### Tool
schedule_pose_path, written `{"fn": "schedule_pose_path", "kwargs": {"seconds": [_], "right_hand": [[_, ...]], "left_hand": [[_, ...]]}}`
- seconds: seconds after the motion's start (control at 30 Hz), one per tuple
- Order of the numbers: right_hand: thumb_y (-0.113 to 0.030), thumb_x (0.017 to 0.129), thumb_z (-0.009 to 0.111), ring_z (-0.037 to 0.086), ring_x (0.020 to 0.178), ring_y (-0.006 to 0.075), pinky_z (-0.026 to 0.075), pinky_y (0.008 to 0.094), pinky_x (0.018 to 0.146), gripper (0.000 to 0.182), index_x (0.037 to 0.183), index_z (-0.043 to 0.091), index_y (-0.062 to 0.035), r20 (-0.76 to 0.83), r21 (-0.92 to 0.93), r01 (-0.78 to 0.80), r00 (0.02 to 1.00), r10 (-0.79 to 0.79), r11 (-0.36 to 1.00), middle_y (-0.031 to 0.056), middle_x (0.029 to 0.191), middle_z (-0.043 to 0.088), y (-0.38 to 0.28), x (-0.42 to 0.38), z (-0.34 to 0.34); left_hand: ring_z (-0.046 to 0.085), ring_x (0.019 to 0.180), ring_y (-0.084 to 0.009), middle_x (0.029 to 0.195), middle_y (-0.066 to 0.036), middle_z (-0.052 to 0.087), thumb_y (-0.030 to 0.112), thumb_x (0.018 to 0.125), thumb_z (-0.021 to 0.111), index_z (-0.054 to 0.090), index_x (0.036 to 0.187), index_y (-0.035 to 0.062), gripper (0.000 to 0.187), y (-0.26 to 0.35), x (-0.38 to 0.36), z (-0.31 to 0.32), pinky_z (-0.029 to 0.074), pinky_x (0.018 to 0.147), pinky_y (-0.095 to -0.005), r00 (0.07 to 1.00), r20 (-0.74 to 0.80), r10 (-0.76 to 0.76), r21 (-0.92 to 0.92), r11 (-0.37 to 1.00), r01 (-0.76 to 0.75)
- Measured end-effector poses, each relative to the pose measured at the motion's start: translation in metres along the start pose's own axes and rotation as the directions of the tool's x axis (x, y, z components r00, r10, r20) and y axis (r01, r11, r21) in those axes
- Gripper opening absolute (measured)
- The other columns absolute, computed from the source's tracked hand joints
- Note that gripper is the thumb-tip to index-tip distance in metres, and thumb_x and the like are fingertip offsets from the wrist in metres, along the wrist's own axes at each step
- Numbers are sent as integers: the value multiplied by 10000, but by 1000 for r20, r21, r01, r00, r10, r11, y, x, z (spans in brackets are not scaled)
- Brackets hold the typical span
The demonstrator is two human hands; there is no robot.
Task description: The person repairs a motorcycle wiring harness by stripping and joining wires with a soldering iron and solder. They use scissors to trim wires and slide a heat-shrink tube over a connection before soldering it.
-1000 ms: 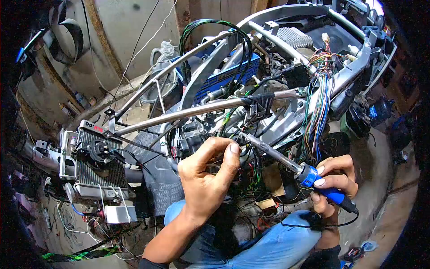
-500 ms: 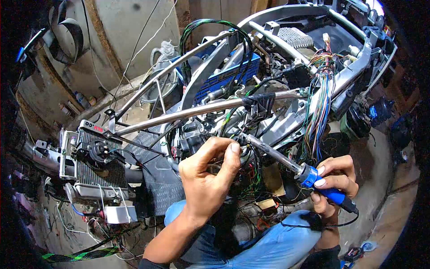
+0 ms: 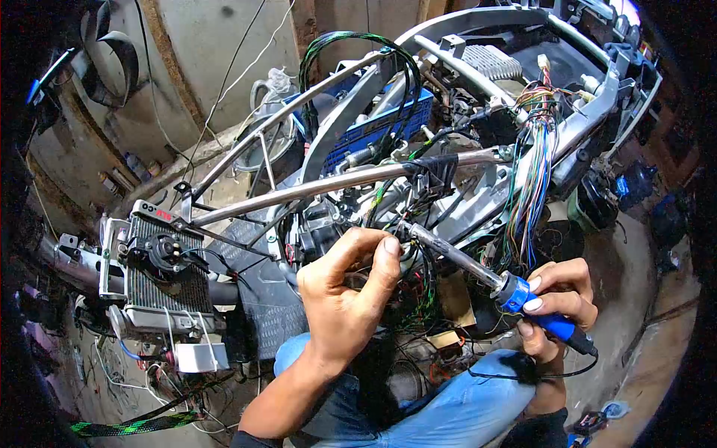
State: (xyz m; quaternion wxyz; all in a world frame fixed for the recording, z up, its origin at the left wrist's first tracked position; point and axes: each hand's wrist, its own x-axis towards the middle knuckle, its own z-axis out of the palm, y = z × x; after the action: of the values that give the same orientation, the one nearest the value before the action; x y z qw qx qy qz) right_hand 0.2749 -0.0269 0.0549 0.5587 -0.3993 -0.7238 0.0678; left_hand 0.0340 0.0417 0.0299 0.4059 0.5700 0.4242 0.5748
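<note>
My right hand [image 3: 556, 302] grips a soldering iron [image 3: 467, 261] by its blue handle. The iron's metal barrel points up and left, its tip close to my left fingertips. My left hand [image 3: 347, 291] is closed in a pinch, thumb against forefinger, beside dark wires [image 3: 422, 257] on the motorcycle frame. What lies between those fingertips is too small to make out. A black cord [image 3: 553, 377] runs from the handle's end and loops over my knee.
A silver frame tube [image 3: 299, 193] crosses in front of me. Loose coloured wires [image 3: 541, 172] hang from the frame at right. A radiator [image 3: 168, 269] stands at left, and a blue crate [image 3: 373, 134] sits behind the tube. Cables in green-black sleeve [image 3: 134, 425] lie lower left.
</note>
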Motion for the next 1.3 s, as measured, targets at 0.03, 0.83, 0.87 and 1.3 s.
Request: {"fn": "schedule_pose_path", "kwargs": {"seconds": [0.03, 0.83, 0.87, 1.3], "right_hand": [[-283, 706, 817, 612, 797, 204, 516, 312, 695, 241, 891, 746, -147, 2, 1, -1, 1000, 1, 1000, 93, 920, 606, 0, 0, 0], [-305, 743, 831, 598, 779, 201, 504, 316, 685, 230, 895, 748, -154, 5, 30, -18, 1000, 18, 999, 80, 935, 587, -5, -1, 2], [-306, 748, 830, 599, 780, 202, 504, 315, 684, 230, 899, 747, -153, 2, 35, -15, 1000, 15, 999, 82, 938, 585, -5, -2, 2], [-364, 764, 823, 604, 779, 201, 502, 317, 678, 269, 908, 753, -149, 16, 30, 9, 1000, -9, 1000, 85, 948, 585, -2, 0, 1]], "left_hand": [[593, 703, -47, 759, -22, 674, 86, 919, 681, 695, 941, -23, 111, 0, 0, 0, 483, 663, -220, 1000, -1, -6, -4, 1000, 6], [562, 655, -48, 707, -24, 641, 106, 921, 684, 692, 914, -28, 134, -2, 1, 1, 456, 606, -221, 999, -13, 39, 1, 999, -39], [563, 659, -48, 711, -24, 642, 105, 921, 683, 692, 914, -27, 133, -1, 1, 1, 459, 610, -222, 999, -12, 39, -6, 999, -39], [571, 674, -52, 735, -30, 651, 86, 921, 676, 688, 912, -34, 121, -1, 1, 1, 473, 634, -226, 999, -9, 37, 2, 999, -37]]}}
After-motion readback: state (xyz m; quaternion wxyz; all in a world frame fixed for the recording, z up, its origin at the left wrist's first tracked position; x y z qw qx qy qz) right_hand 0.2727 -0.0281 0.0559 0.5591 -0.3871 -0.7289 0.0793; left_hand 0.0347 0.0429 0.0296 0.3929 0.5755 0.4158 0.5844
